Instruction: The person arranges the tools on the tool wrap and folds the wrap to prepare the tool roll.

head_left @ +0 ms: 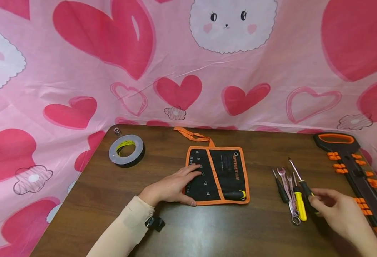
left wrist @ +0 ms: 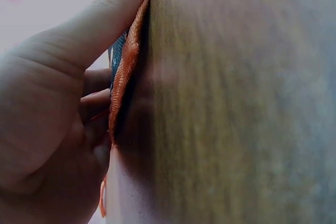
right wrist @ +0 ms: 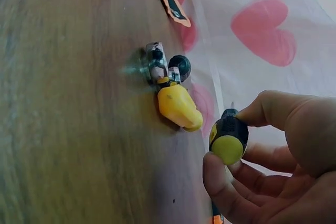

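Note:
My left hand (head_left: 189, 186) rests flat on the left part of a black tool roll (head_left: 223, 175) with orange trim, lying on the brown table (head_left: 207, 228). In the left wrist view my thumb (left wrist: 94, 30) presses the roll's orange edge (left wrist: 126, 66) against the wood. My right hand (head_left: 313, 200) pinches the handle of a black-and-yellow screwdriver (head_left: 306, 191) between thumb and fingers, its shaft pointing away from me. In the right wrist view that handle (right wrist: 227, 141) is held just off the tabletop.
Beside the held screwdriver lie a yellow-handled screwdriver (head_left: 300, 206), a small black screwdriver (head_left: 281, 191) and pink wrenches (head_left: 288, 189). A black-and-orange saw (head_left: 352, 167) lies along the right edge. A tape roll (head_left: 127, 150) and a small metal socket (head_left: 117, 131) sit at the back left.

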A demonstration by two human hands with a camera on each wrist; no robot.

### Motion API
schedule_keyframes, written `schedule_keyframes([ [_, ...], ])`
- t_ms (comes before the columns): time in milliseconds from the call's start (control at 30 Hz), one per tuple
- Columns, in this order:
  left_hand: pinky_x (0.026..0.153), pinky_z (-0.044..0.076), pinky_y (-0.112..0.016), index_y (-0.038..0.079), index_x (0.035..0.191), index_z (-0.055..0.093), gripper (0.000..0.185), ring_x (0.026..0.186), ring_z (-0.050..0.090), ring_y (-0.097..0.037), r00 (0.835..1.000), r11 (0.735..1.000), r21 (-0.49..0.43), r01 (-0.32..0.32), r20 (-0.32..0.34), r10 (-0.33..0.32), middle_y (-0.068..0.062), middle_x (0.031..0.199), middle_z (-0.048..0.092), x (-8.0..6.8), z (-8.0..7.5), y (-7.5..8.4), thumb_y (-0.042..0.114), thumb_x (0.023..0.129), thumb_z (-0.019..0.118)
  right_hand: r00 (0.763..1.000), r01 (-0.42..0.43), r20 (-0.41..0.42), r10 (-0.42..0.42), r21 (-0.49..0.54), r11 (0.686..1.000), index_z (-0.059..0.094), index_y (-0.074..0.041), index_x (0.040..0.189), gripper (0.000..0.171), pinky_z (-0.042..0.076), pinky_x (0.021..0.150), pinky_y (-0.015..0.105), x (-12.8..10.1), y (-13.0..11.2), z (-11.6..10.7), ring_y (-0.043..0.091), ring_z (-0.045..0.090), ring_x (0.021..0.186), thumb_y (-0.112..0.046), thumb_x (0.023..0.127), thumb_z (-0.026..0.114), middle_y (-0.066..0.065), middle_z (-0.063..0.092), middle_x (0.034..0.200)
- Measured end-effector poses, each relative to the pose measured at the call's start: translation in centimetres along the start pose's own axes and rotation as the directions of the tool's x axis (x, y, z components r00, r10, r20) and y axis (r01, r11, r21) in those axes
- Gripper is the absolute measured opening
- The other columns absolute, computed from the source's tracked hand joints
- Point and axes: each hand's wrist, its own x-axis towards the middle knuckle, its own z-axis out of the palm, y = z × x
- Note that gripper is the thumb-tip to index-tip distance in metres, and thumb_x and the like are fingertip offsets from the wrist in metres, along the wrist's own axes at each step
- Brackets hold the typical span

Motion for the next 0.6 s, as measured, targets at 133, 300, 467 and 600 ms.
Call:
schedule_keyframes([
  [133, 0.133, 0.031, -0.051, 0.024, 0.169, 0.036, 0.101, 0.169, 0.018, -0.02, 1.0, 1.0, 0.0, 0.001, -0.003, -0.001, 0.008, 0.182, 0.015, 0.0, 0.0, 0.0, 0.054, 0.087, 0.088, 0.997, 0.059, -0.054, -0.058, 0.023, 0.998, 0.066, 0.014, 0.13, 0.039, 0.053, 0.056, 0.024, -0.1, 0.0, 0.2, -0.001, 0.063, 0.062, -0.016, 0.105, 0.07, 0.018, 0.077, 0.098],
  [300, 0.133, 0.033, -0.051, 0.024, 0.169, 0.036, 0.101, 0.168, 0.02, -0.02, 1.0, 1.0, 0.001, 0.0, -0.005, 0.0, 0.008, 0.182, 0.015, 0.0, 0.0, 0.0, 0.054, 0.088, 0.088, 0.984, 0.132, -0.124, -0.127, 0.033, 0.991, 0.07, 0.009, 0.127, 0.033, 0.051, 0.055, 0.021, -0.1, -0.2, 0.5, -0.008, 0.059, 0.065, -0.011, 0.101, 0.074, 0.011, 0.076, 0.095],
  [467, 0.133, 0.033, -0.051, 0.024, 0.169, 0.036, 0.101, 0.168, 0.019, -0.02, 1.0, 1.0, 0.0, -0.006, -0.004, 0.006, 0.008, 0.182, 0.015, 0.0, 0.0, 0.0, 0.053, 0.088, 0.088, 0.972, 0.186, -0.159, -0.176, 0.054, 0.981, 0.074, 0.004, 0.122, 0.029, 0.051, 0.057, 0.015, -0.1, -0.9, 0.7, -0.01, 0.06, 0.068, -0.008, 0.096, 0.079, -0.019, 0.067, 0.086],
  [600, 0.133, 0.032, -0.051, 0.023, 0.169, 0.036, 0.101, 0.168, 0.018, -0.019, 1.0, 1.0, 0.001, -0.011, -0.009, 0.011, 0.008, 0.181, 0.016, 0.0, 0.1, -0.1, 0.052, 0.088, 0.089, 0.95, 0.266, -0.192, -0.245, 0.088, 0.96, 0.077, 0.002, 0.117, 0.026, 0.05, 0.061, 0.009, 0.0, -1.4, 0.9, -0.011, 0.061, 0.071, -0.001, 0.091, 0.081, -0.031, 0.063, 0.088],
])
